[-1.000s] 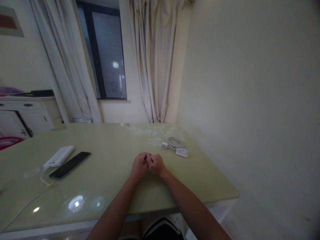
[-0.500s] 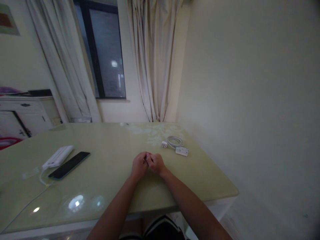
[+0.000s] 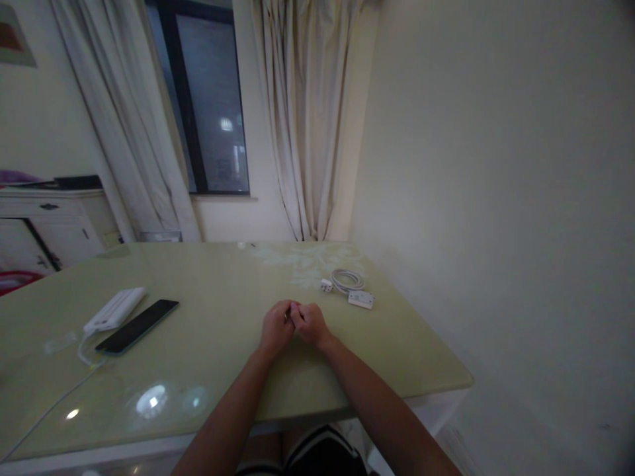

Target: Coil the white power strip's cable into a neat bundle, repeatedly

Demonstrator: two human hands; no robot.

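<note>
My left hand (image 3: 276,328) and my right hand (image 3: 311,324) rest together on the glossy pale green tabletop (image 3: 223,284). Their fingers are curled closed and touch each other at the middle. No object shows in either hand, though the insides of the palms are hidden. Just beyond my right hand lies a white power strip (image 3: 361,299) with a coiled grey cord (image 3: 347,281) and a white plug (image 3: 326,285). Off to the left of my left hand are a dark-screened phone (image 3: 137,327) and a white power bank (image 3: 115,309).
A white cable (image 3: 49,410) runs from near the phone to the table's front left edge. The wall (image 3: 496,198) borders the table on the right. Behind it hang curtains (image 3: 307,119) beside a window (image 3: 213,99). A white cabinet (image 3: 54,211) stands at far left.
</note>
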